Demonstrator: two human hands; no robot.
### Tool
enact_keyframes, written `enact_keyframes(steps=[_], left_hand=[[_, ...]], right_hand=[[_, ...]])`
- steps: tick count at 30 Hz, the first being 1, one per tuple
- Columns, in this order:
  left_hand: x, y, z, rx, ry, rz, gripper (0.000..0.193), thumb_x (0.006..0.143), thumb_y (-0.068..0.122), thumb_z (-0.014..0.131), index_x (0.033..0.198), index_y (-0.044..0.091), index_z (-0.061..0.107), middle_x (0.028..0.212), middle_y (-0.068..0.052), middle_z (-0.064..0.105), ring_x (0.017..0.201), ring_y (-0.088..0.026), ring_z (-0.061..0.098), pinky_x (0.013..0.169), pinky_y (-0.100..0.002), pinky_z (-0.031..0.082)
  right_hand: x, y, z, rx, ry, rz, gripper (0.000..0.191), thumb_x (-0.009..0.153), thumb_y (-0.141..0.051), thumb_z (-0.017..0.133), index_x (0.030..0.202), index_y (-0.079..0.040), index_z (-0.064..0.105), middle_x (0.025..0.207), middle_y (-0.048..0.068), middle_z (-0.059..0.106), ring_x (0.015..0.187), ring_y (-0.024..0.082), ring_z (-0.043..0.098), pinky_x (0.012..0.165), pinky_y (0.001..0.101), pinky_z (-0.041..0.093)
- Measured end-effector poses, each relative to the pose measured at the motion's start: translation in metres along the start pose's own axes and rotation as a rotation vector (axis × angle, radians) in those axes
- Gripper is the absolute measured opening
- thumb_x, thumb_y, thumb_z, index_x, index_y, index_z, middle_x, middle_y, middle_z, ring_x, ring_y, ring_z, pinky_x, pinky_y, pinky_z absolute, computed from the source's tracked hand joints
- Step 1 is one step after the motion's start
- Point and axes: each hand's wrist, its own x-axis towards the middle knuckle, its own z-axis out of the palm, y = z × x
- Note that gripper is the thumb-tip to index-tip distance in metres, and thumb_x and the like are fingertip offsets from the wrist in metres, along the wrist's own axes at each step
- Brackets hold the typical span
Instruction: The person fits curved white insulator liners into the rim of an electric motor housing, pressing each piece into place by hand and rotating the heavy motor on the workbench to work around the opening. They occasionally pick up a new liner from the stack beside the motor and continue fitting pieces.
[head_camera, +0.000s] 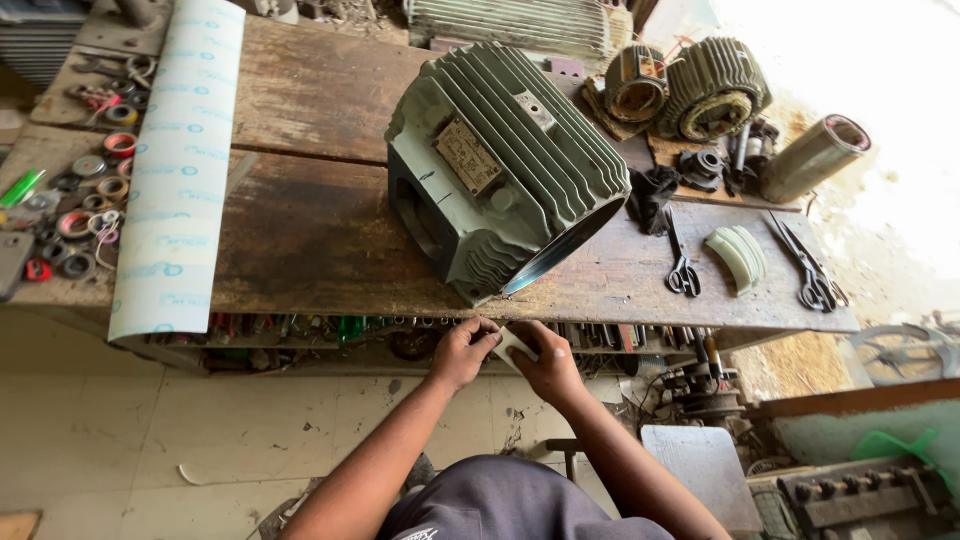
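Your left hand (462, 352) and right hand (545, 362) meet just below the front edge of the wooden desk (300, 240). The fingers of both hands pinch a small pale strip (513, 345) between them. It sits right under the open end of the big green motor housing (500, 165). Hold the strip flat and snug, I think, so it does not bend. Two pairs of scissors (683, 270) lie near on the right.

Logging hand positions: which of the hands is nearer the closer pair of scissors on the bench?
Right. The right hand is below and left of the scissors; the left hand sits farther left.
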Motion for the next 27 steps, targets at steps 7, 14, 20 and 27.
enact_keyframes(steps=[7,14,20,27], left_hand=[[-0.005,0.015,0.022,0.288,0.05,0.282,0.013,0.09,0.014,0.074,0.101,0.007,0.074,0.092,0.001,0.07,0.081,-0.008,0.064,0.073,-0.027,0.052],[0.011,-0.006,0.08,-0.099,0.007,-0.111,0.009,0.09,0.008,0.072,0.098,0.005,0.072,0.082,0.001,0.069,0.068,-0.01,0.058,0.062,-0.028,0.049],[0.01,-0.015,0.124,0.078,0.109,0.023,0.009,0.09,0.005,0.071,0.099,0.007,0.069,0.084,0.002,0.069,0.073,-0.004,0.061,0.065,-0.025,0.052],[0.002,0.003,0.159,0.183,0.195,-0.005,0.011,0.091,0.004,0.07,0.101,0.008,0.067,0.082,0.001,0.067,0.068,-0.007,0.062,0.062,-0.026,0.052]], right_hand=[[0.001,0.025,-0.042,0.18,-0.17,0.051,0.033,0.086,-0.002,0.076,0.118,0.0,0.068,0.104,0.014,0.075,0.097,0.019,0.068,0.087,0.0334,0.056],[-0.009,0.033,-0.097,0.092,-0.263,-0.033,0.03,0.085,-0.002,0.073,0.116,-0.002,0.07,0.105,0.012,0.078,0.098,0.021,0.075,0.087,0.0339,0.059],[-0.013,0.055,-0.129,0.049,-0.256,-0.063,0.034,0.082,-0.009,0.078,0.114,-0.003,0.069,0.106,0.012,0.077,0.102,0.023,0.075,0.089,0.0357,0.059],[-0.02,0.069,-0.152,-0.226,-0.225,-0.29,0.046,0.071,-0.019,0.084,0.111,-0.007,0.065,0.104,0.014,0.07,0.098,0.037,0.068,0.081,0.0454,0.054]])
